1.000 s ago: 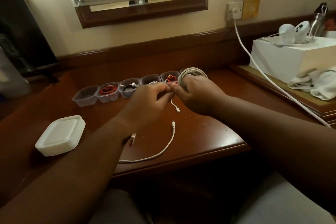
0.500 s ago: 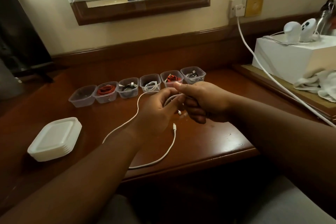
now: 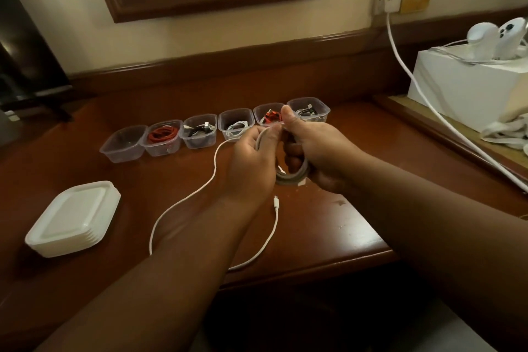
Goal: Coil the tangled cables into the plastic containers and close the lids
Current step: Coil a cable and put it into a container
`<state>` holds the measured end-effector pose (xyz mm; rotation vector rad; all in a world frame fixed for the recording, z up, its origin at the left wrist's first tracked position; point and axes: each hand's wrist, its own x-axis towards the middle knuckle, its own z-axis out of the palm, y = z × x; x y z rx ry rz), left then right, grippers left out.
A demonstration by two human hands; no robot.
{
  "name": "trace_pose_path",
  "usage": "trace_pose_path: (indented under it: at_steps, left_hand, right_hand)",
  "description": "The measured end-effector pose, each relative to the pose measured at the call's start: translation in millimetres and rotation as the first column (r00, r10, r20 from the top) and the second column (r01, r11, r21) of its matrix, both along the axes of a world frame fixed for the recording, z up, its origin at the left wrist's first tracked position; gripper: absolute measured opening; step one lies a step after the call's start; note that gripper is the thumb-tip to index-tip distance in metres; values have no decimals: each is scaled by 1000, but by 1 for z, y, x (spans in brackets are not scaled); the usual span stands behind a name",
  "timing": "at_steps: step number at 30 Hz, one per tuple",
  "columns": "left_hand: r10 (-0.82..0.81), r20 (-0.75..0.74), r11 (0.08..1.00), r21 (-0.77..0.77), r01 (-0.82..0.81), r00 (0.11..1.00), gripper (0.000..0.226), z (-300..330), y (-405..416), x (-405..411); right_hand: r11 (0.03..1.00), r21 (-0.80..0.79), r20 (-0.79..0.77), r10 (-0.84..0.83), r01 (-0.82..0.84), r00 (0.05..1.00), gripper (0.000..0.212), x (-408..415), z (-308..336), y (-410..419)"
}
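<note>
Closest to the camera, loose white cable [image 3: 183, 200] trails across the wooden desk [image 3: 328, 226]. Both hands hold it just above the desk: left hand [image 3: 251, 163] pinches the strand, right hand [image 3: 317, 151] has its fingers curled through the wound coil [image 3: 294, 176]. Lid stack [image 3: 75, 217] sits off to the left. Farther back there's a row of six open tubs [image 3: 217, 128]: leftmost looks empty, then red cable [image 3: 163, 134], black/white one, white one, another red, and a dark one.

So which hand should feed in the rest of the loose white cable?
Left, probably. The left hand already pinches the loose cable, while the right hand grips the coil.
</note>
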<state>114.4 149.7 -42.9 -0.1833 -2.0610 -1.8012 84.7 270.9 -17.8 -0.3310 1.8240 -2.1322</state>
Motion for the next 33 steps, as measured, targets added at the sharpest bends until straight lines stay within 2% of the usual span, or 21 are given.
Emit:
trace_pose_path:
  at_steps: [2,4,7,10,12,15,17,18,20,21,23,26,28,30,33]
  left_hand:
    - [51,34,997,59,-52,998,30,-4,-5,-14]
    - [66,80,989,125,-76,995,34,-10,-10,-29]
    - [106,143,975,180,-131,984,27,-21,-13,-55]
    - [172,178,960,191,-206,969,30,-26,-10,-82]
    - [205,196,950,196,-243,959,30,-29,-6,-96]
    - [271,192,934,184,-306,943,27,-43,-5,-110]
    - [297,151,932,168,-321,943,25,-54,-6,-118]
    - [289,133,939,155,-308,948,26,-57,-6,-119]
    - [269,121,948,144,-285,955,28,-61,-7,-123]
    - [256,120,950,154,-272,959,29,-61,-8,-125]
    - [194,77,961,184,-205,978,40,-62,-11,-128]
    - [126,74,967,212,-139,989,50,-65,-14,-131]
    - [118,94,968,213,-136,988,42,-65,-12,-128]
    - [76,116,954,281,-106,990,34,-62,-12,-127]
    - [-49,175,923,385,-22,983,51,-61,-17,-126]
  right_hand:
    - [987,-125,155,122,-103,980,36,-8,0,-2]
    - [965,-184,251,228,-184,941,30,-17,0,-5]
    - [974,-151,308,209,-169,928,32,-38,-6,-12]
    - [987,-116,294,142,-113,945,27,-61,-12,-22]
    - [999,-10,218,38,-37,975,29,-80,-20,-30]
    - [941,325,-93,-65,92,994,34,-106,-38,-38]
    - [913,375,-236,-77,164,969,33,-115,-56,-40]
    - [931,320,-239,-98,174,966,31,-115,-64,-39]
    - [994,25,-49,-105,106,993,29,-118,-73,-35]
    - [991,-125,54,-35,42,998,28,-119,-74,-32]
    - [960,-274,141,105,-63,984,29,-125,-75,-28]
    - [952,-273,171,187,-136,967,42,-136,-78,-25]
    - [970,-222,157,136,-99,978,46,-137,-78,-26]
    - [973,-223,163,91,-53,982,47,-137,-78,-27]
    - [969,-246,213,68,-14,975,48,-136,-76,-27]
